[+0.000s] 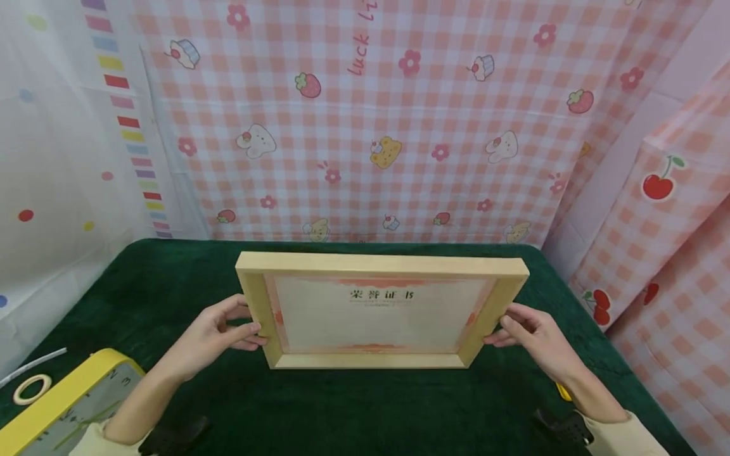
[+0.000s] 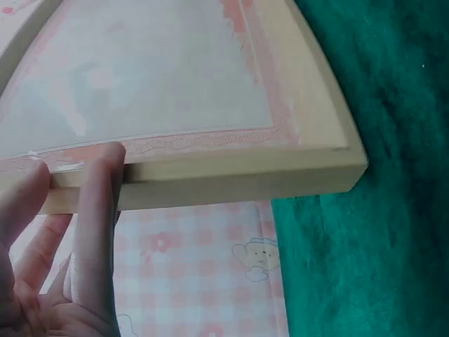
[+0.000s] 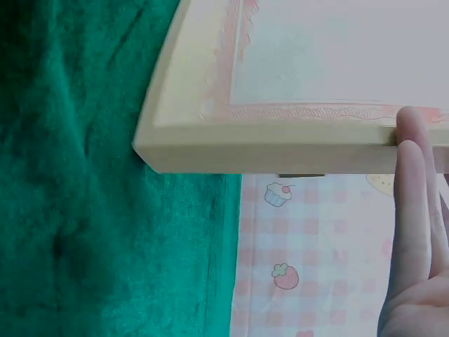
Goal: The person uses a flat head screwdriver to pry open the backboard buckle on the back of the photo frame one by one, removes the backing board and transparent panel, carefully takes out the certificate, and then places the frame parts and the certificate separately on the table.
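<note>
A light wooden picture frame [image 1: 382, 263] holds a certificate [image 1: 376, 323] with a pink border and dark characters near its top. It stands tilted in the middle of the head view, its upper edge nearer to me. My left hand [image 1: 213, 332] grips the left side between thumb and fingers. On the opposite side my right hand [image 1: 530, 332] pinches the wood in the same way. Both wrist views show fingers [image 2: 98, 210] lying across the frame's edge. Whether the lower edge touches the cloth I cannot tell.
Dark green cloth [image 1: 353, 411] covers the table. At the lower left lie a yellow clock [image 1: 74, 405], a pale ring [image 1: 32, 389] and a thin white strip [image 1: 34, 366]. A small yellow object [image 1: 563, 391] shows beside the right wrist. Checked curtains [image 1: 371, 126] hang behind.
</note>
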Available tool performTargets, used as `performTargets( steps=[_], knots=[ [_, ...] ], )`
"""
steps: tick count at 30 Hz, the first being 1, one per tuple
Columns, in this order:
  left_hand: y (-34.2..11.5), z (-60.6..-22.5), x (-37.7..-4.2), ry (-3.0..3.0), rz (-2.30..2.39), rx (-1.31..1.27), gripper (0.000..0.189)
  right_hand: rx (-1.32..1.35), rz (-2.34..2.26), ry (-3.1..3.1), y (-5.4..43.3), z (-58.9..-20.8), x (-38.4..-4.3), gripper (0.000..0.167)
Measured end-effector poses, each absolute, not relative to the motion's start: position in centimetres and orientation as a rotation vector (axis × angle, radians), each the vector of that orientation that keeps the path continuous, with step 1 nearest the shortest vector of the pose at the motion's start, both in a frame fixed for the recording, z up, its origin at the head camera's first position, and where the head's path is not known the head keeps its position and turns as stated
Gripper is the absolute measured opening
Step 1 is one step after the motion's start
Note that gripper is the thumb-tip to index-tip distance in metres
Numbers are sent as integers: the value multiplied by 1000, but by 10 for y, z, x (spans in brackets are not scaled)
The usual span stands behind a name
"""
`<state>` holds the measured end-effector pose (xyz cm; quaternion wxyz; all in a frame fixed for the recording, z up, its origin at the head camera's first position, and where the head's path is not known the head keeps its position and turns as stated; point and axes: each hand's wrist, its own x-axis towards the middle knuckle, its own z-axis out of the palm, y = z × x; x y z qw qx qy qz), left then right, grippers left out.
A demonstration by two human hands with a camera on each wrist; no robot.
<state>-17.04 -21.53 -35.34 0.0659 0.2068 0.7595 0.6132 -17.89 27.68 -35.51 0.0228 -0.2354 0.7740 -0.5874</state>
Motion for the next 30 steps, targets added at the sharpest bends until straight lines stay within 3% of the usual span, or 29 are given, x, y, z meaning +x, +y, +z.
performTargets(
  steps=[6, 12, 22, 26, 30],
  knots=[
    [-216, -357, -168, 2243, 1922, 658, 41, -875, -1999, 2075, 282, -360, -181, 37],
    [-219, -355, -164, 1952, 2093, 812, 29, -1039, -2112, 1772, 306, -396, -207, 41],
    [-209, -361, -161, 2337, 1910, 553, 23, -652, -1944, 2229, 275, -360, -174, 30],
    [-209, -367, -161, 2261, 1893, 514, 34, -632, -1963, 2207, 274, -360, -172, 27],
    [-208, -372, -162, 2228, 1847, 478, 53, -629, -1940, 2166, 277, -364, -174, 38]
  ],
)
